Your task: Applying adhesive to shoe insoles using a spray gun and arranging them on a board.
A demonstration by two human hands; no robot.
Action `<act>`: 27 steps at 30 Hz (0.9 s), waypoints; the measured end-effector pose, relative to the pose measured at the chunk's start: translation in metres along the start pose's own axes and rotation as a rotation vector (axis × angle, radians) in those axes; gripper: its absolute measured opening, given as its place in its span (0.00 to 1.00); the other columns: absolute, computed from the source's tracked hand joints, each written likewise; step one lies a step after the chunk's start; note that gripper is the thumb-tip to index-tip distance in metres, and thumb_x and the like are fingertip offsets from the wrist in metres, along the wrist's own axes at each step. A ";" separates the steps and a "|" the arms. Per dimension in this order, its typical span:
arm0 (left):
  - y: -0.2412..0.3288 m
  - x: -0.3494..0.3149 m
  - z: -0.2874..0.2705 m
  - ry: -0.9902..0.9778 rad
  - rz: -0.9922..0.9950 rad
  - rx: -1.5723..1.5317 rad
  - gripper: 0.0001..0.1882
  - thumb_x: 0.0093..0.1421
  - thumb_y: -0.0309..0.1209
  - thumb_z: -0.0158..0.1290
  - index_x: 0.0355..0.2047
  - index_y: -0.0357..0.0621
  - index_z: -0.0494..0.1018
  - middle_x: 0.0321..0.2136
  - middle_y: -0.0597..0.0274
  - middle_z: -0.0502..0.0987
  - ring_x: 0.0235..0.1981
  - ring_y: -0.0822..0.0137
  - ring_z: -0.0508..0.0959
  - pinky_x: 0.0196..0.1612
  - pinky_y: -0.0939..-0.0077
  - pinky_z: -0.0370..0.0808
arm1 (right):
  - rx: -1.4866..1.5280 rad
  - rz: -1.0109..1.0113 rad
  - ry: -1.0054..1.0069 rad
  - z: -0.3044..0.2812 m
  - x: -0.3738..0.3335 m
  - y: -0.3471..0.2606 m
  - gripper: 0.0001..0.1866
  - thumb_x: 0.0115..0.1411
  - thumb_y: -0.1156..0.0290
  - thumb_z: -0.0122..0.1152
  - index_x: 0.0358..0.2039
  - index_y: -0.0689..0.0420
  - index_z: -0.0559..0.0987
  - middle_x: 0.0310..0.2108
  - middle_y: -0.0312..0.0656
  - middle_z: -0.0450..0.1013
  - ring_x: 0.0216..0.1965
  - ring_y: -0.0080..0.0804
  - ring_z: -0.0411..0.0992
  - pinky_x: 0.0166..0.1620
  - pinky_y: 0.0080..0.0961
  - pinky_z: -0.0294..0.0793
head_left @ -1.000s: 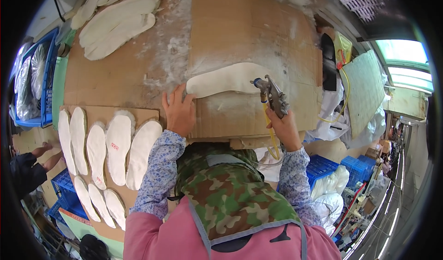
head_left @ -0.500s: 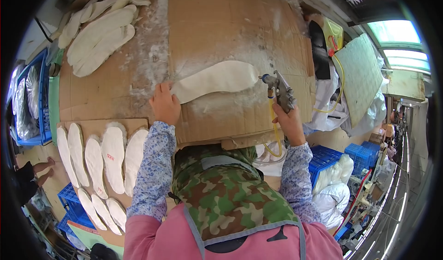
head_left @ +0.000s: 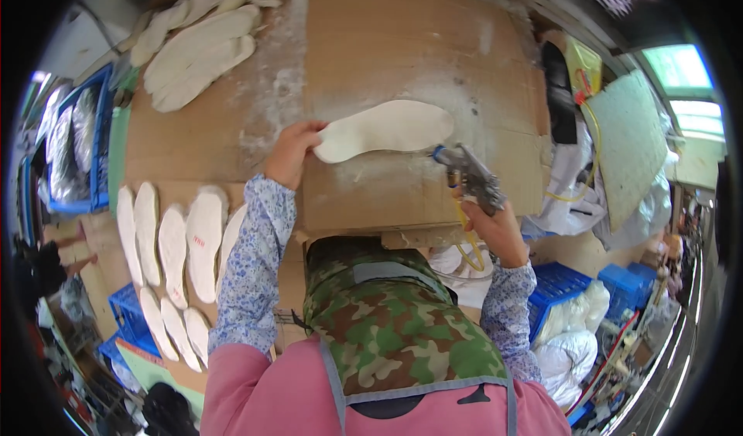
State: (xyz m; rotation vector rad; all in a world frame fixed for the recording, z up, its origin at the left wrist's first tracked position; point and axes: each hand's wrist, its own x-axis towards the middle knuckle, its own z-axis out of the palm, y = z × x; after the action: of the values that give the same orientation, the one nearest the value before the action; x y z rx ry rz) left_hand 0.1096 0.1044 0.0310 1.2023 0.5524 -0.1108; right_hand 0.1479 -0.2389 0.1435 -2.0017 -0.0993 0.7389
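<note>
A cream insole (head_left: pixel 387 130) lies over the cardboard sheet (head_left: pixel 418 41) in front of me, its wide end to the right. My left hand (head_left: pixel 292 151) pinches the narrow left end between thumb and fingers. In my right hand (head_left: pixel 495 223) is a metal spray gun (head_left: pixel 472 176) with a yellow hose (head_left: pixel 474 254) hanging from it. Its blue-ringed nozzle points left, close to the insole's lower right edge. No spray can be made out.
Several insoles are piled at the far left (head_left: pixel 197 56); more lie in rows on cardboard at the near left (head_left: pixel 174 254). Blue crates stand at the left (head_left: pixel 101 145) and right (head_left: pixel 559 285). At the right are a yellow container (head_left: pixel 584 68) and a pale board (head_left: pixel 627 145).
My left hand has gone from lying at the insole's end to pinching it. The spray gun has dropped nearer to me and tilted, its nozzle now below the insole's wide end. The view has shifted.
</note>
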 end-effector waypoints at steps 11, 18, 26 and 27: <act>0.063 -0.166 0.040 -0.115 0.315 -0.601 0.20 0.52 0.24 0.48 0.47 0.34 0.67 0.46 0.56 0.72 0.47 0.66 0.73 0.52 0.70 0.71 | 0.190 -0.152 0.137 -0.036 -0.025 0.044 0.18 0.61 0.72 0.55 0.53 0.58 0.72 0.43 0.32 0.74 0.19 0.06 0.55 0.24 0.09 0.61; -0.031 -0.346 -0.026 0.379 0.427 -0.602 0.20 0.50 0.24 0.48 0.45 0.40 0.68 0.42 0.60 0.72 0.45 0.66 0.72 0.50 0.68 0.70 | 0.070 -0.165 -0.081 -0.024 -0.022 0.033 0.20 0.62 0.70 0.55 0.54 0.59 0.71 0.44 0.34 0.74 0.14 0.09 0.50 0.24 0.12 0.64; -0.219 -0.550 -0.118 1.096 0.333 -0.600 0.25 0.48 0.25 0.46 0.50 0.46 0.64 0.53 0.59 0.67 0.52 0.59 0.71 0.55 0.56 0.68 | -0.032 -0.201 -0.332 0.018 -0.013 0.029 0.20 0.62 0.67 0.54 0.53 0.58 0.71 0.42 0.33 0.74 0.13 0.07 0.50 0.22 0.09 0.63; -0.244 -0.566 -0.129 1.099 0.334 -0.610 0.25 0.48 0.25 0.46 0.50 0.46 0.64 0.53 0.59 0.67 0.52 0.59 0.71 0.55 0.56 0.68 | -0.042 -0.204 -0.335 0.026 -0.014 0.026 0.20 0.62 0.67 0.54 0.53 0.58 0.71 0.42 0.33 0.74 0.13 0.07 0.50 0.22 0.09 0.63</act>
State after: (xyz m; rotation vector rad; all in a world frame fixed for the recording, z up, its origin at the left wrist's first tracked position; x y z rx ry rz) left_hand -0.5139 0.0143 0.0521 0.6475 1.2089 0.9949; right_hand 0.1168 -0.2385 0.1193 -1.8562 -0.5117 0.9376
